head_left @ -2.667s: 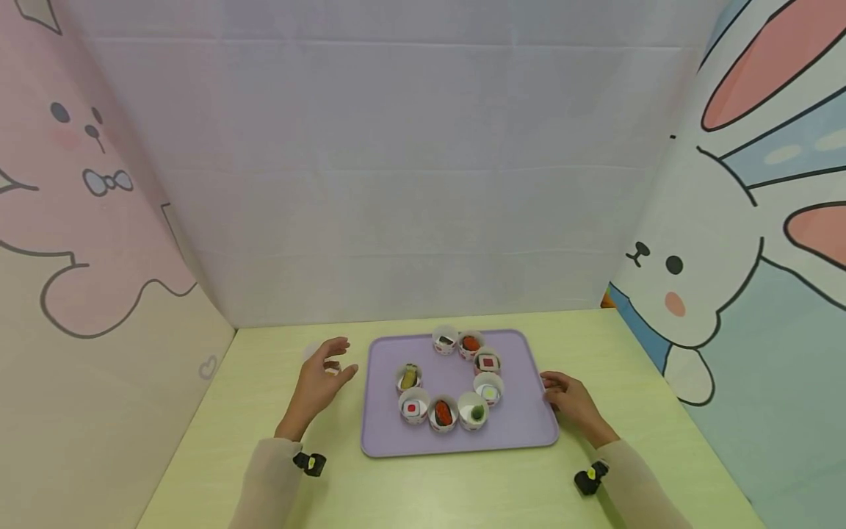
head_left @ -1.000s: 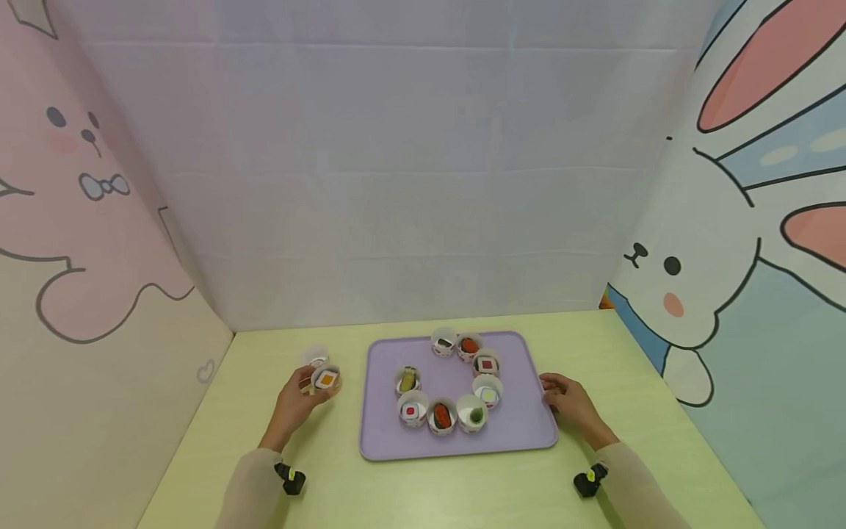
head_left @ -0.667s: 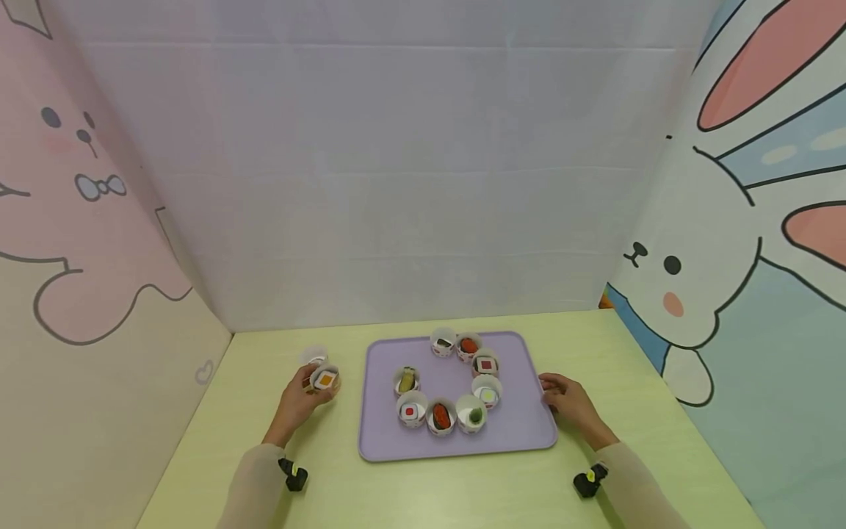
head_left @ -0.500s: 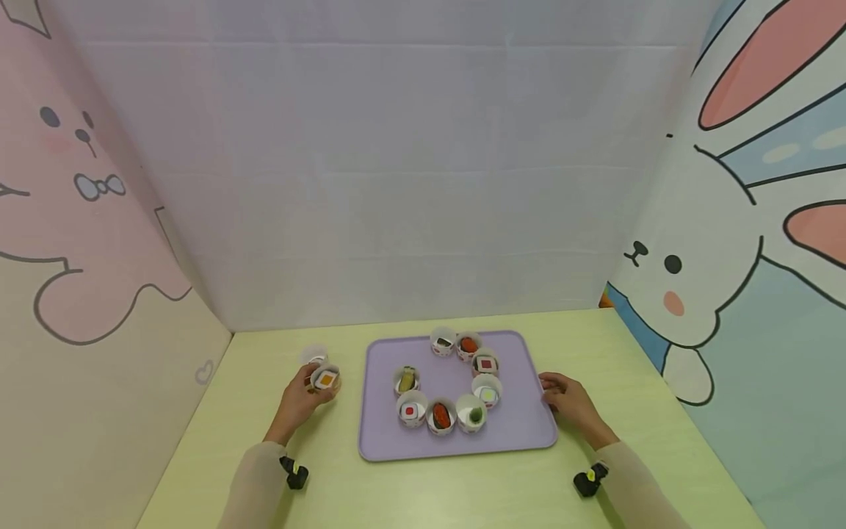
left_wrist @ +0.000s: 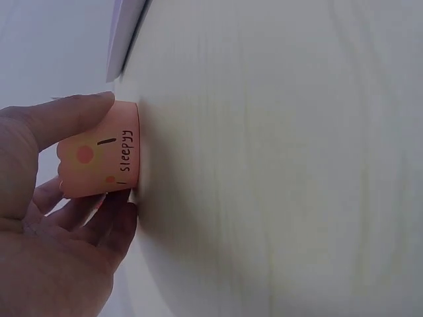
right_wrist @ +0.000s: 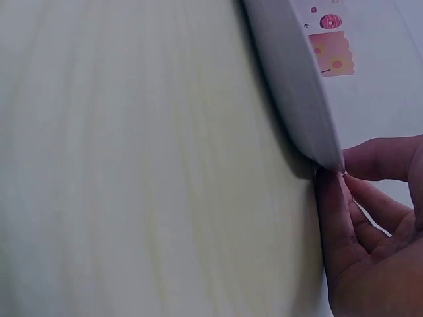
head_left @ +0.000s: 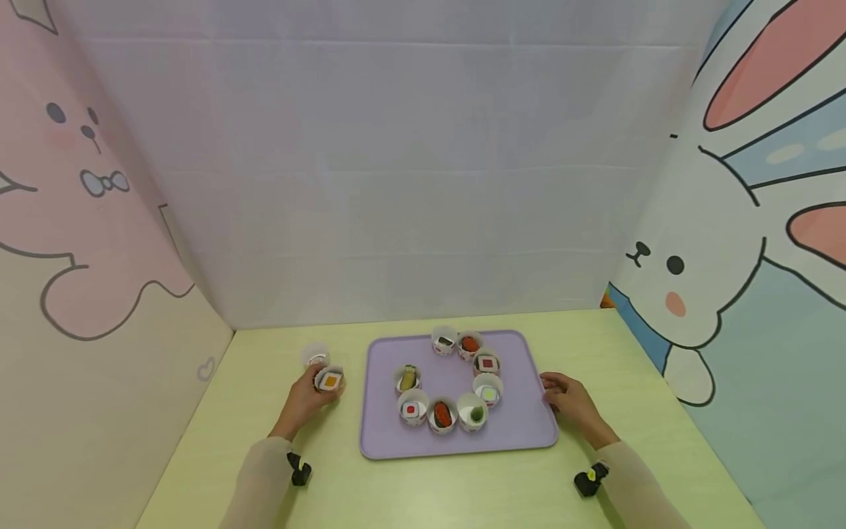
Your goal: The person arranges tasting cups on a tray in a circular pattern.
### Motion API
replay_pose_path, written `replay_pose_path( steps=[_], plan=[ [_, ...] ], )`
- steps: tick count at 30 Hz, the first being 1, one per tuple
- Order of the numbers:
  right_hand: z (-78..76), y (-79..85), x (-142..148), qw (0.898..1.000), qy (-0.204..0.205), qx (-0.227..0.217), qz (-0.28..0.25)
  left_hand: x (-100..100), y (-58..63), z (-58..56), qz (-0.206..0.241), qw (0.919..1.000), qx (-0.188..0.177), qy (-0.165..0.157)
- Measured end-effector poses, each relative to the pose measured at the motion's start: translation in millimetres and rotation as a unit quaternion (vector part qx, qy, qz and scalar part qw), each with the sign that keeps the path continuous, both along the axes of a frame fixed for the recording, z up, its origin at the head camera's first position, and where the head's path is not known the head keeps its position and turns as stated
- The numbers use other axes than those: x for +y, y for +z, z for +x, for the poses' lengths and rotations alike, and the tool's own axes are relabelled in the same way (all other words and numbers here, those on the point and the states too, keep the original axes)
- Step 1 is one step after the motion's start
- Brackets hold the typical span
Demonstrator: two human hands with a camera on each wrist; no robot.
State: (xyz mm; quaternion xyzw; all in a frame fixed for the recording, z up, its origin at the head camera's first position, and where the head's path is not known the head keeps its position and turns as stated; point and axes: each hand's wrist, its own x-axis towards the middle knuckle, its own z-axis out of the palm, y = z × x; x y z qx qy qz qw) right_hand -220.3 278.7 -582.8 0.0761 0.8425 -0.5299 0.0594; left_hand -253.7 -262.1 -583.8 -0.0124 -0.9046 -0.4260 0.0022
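My left hand (head_left: 305, 400) holds a paper baking cup (head_left: 329, 379) left of the tray. Inside the cup lies a white sushi-like piece with an orange square centre. The left wrist view shows the cup's pink side (left_wrist: 109, 155), lettered "sleepyy", gripped between thumb and fingers, its base at or very near the table. My right hand (head_left: 571, 404) pinches the right edge of the lilac tray (head_left: 529, 430), thumb above and a finger beneath in the right wrist view. Several similar cups with sushi-like pieces stand in a broken ring on the tray, among them one holding a red-topped piece (head_left: 442, 415).
Just behind the left hand stands another pale cup (head_left: 315, 354), partly hidden. The yellowish wooden table (head_left: 423, 492) meets a white backdrop (head_left: 423, 220) at the back. Printed cartoon panels enclose both sides.
Some seconds ago my left hand hovered with fingers spread beside the tray; it now grips the cup. During the last half second that cup shifted only slightly. My right hand stays at the tray edge.
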Motion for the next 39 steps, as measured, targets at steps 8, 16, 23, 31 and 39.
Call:
replay_pose_path(
  steps=[8,16,23,31,39],
  plan=[
    [-0.6,-1.7,0.9,1.0,-0.004,-0.004,-0.002,5.5,-2.1,-4.3,-0.035,0.999,0.017,0.02],
    [0.0,0.7,0.7,1.0,-0.002,-0.001,0.003,5.7,-1.2,-3.1,-0.048,0.9983,0.019,0.028],
    [-1.7,0.6,0.2,1.0,-0.008,-0.003,0.002,6.7,6.2,1.0,-0.055,0.9978,0.022,0.03],
    [-2.6,-2.6,2.0,1.0,-0.001,-0.002,0.001,8.6,30.0,3.9,-0.045,0.9986,0.023,0.015],
    [-0.1,0.7,1.1,1.0,-0.003,-0.001,0.005,18.5,54.8,5.5,-0.044,0.9982,0.039,-0.012]
  ],
)
